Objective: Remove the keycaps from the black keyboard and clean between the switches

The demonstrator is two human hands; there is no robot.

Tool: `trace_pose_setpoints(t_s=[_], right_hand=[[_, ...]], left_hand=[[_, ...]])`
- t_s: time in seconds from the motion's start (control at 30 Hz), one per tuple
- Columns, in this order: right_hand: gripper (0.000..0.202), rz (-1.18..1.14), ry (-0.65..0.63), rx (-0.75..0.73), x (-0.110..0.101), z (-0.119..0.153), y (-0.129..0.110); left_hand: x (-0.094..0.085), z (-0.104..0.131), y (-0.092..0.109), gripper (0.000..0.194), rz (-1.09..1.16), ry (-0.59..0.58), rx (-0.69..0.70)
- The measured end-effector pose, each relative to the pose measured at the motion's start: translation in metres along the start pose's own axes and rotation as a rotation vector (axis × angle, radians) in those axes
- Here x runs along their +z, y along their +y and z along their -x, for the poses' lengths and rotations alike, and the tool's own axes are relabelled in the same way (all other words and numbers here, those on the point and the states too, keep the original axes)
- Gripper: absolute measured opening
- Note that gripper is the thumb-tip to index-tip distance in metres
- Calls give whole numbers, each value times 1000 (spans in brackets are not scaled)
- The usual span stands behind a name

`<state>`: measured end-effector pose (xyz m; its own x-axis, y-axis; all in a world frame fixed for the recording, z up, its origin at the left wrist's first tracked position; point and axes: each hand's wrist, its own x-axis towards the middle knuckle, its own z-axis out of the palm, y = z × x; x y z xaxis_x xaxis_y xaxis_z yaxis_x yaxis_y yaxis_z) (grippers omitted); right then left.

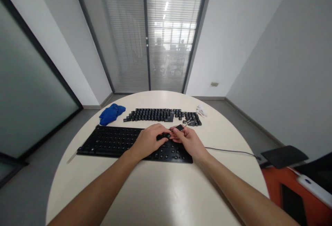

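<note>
A black keyboard base (114, 139) with its keycaps removed lies across the table under both hands. My right hand (190, 141) is closed around a wire keycap puller (179, 127), its black handle at the fingers and thin wires pointing up and away. Over the right half of the base, my left hand (150, 139) pinches a small black keycap (167, 135) where the fingertips of both hands meet. Part of that keycap is hidden by fingers. Beyond the keyboard, loose black keycaps (151, 114) are laid out in keyboard order.
A blue cloth (112, 114) lies at the left, beyond the keyboard. Crumpled white tissue (201, 110) sits at the far right. A thin stick (72, 157) rests by the keyboard's left end. A black cable (230, 151) runs off right toward an orange chair (275, 184).
</note>
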<state>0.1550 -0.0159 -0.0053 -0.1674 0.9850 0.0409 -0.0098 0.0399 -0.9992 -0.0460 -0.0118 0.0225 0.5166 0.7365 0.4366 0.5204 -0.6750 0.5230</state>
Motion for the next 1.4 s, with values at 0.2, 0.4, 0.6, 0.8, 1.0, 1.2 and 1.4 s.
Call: trace_pose_setpoints(t_s=[0.2,0.4,0.6,0.8,1.0,1.2,1.4], right_hand=[[47,-3,22,8,0,0,1],[46,31,-7,-21,1,0,4],[45,220,45,-159,-4,2,-8],[37,475,181,-322,-14,4,-21],[28,589,59,-376,-9,9,-26],[21,758,-6,-333,1,12,-27],[25,738,-79,-362,1,11,-26]], left_hand=[[3,2,-5,24,-140,-7,38],[6,2,-2,19,-123,-29,57],[7,1,-1,12,-20,-11,-36],[10,0,-10,16,60,12,-138],[11,-1,-12,18,98,40,-142],[9,-1,-8,15,86,52,-148],[9,0,-6,13,44,45,-176]])
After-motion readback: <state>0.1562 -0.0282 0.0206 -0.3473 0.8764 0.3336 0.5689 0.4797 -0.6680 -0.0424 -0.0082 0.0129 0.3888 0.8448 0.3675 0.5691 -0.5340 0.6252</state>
